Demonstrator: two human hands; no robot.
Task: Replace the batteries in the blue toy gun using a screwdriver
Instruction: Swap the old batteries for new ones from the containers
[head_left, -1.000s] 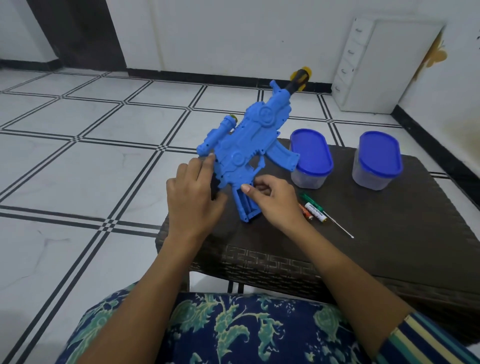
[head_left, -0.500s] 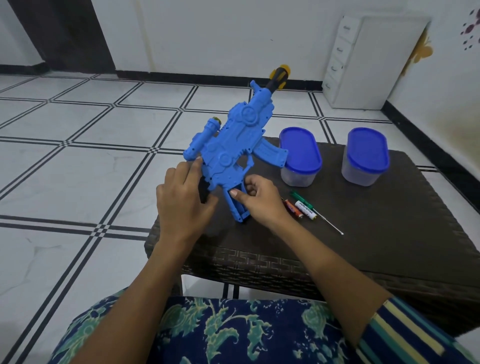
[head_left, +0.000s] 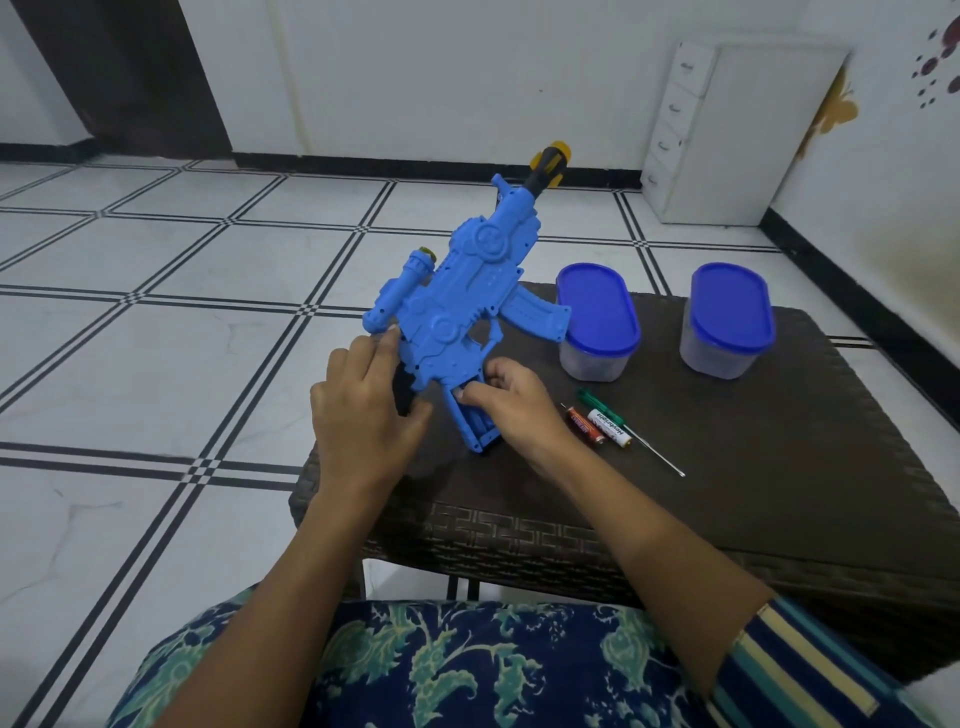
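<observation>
The blue toy gun (head_left: 462, 306) stands tilted with its grip on the near left corner of the dark wicker table (head_left: 753, 493), its black and yellow muzzle pointing up and away. My left hand (head_left: 363, 410) grips the gun's black rear end. My right hand (head_left: 511, 410) pinches the top of the gun's handle with thumb and fingertips. Two batteries (head_left: 600, 426) lie side by side just right of my right hand, against a green-handled screwdriver (head_left: 631, 431) whose thin shaft points toward the table's front.
Two clear tubs with blue lids, one (head_left: 597, 319) close behind the gun and one (head_left: 730, 317) further right, stand at the table's back. A white drawer cabinet (head_left: 727, 135) stands in the far corner. Tiled floor lies to the left.
The gun and both hands have stayed almost as they were; my right thumb and fingertips have shifted slightly on the top of the handle. The camera has swung a little.
</observation>
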